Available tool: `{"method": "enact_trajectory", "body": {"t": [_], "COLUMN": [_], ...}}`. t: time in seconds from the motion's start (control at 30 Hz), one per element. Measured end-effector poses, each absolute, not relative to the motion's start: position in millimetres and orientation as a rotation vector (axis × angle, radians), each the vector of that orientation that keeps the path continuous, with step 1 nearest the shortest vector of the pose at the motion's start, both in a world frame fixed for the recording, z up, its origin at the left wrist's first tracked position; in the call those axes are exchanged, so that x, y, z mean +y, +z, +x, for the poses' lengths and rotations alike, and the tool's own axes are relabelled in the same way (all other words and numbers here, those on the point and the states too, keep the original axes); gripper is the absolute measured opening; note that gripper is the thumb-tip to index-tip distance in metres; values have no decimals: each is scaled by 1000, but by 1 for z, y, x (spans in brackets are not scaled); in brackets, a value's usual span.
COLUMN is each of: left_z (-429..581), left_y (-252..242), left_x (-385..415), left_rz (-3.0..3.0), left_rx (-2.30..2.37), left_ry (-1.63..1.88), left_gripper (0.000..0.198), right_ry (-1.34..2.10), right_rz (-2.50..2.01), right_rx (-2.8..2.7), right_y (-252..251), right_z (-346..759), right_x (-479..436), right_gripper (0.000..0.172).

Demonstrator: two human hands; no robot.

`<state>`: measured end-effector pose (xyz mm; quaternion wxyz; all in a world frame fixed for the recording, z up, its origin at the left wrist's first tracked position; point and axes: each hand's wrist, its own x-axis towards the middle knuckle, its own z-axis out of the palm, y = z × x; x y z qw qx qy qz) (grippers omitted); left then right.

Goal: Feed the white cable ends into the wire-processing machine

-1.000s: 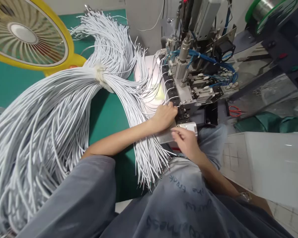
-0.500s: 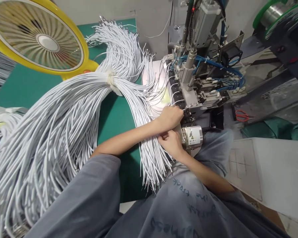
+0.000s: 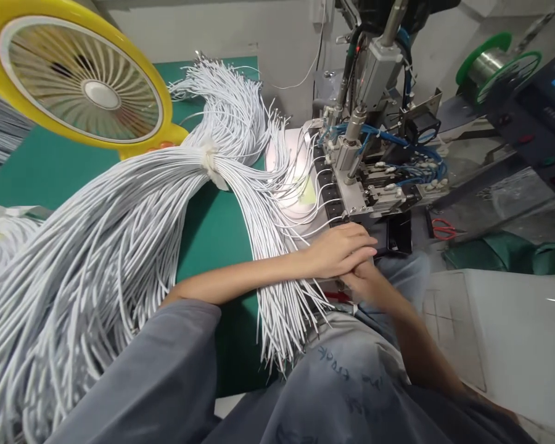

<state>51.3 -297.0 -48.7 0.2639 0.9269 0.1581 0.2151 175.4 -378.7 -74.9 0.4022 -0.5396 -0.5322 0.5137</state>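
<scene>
2 hands (image 3: 340, 251) overlapping near machine (image 3: 351, 191), white cables (image 3: 266, 231).

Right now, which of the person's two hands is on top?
The left hand: it overlaps the right hand, which is partly hidden underneath.

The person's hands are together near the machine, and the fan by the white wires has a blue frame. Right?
Not quite: the fan is yellow-framed, as the head view shows. The left hand and right hand are together near the machine, the fan by the white wires.
</scene>
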Motion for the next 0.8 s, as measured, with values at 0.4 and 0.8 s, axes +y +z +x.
{"method": "enact_trajectory", "body": {"t": [0.4, 0.8], "left_z": [56, 55], "left_y": [-60, -60], "left_x": [-278, -274], "left_rz": [2278, 2225], "left_rx": [552, 407], "left_ry": [768, 770], "left_gripper": [20, 21], "right_ry": [1042, 872], "right_rz": [-1295, -1335], "right_rx": [-726, -939], "right_y": [-67, -75], "right_z": [198, 196], "right_x": [-357, -356], "right_gripper": [21, 14]}}
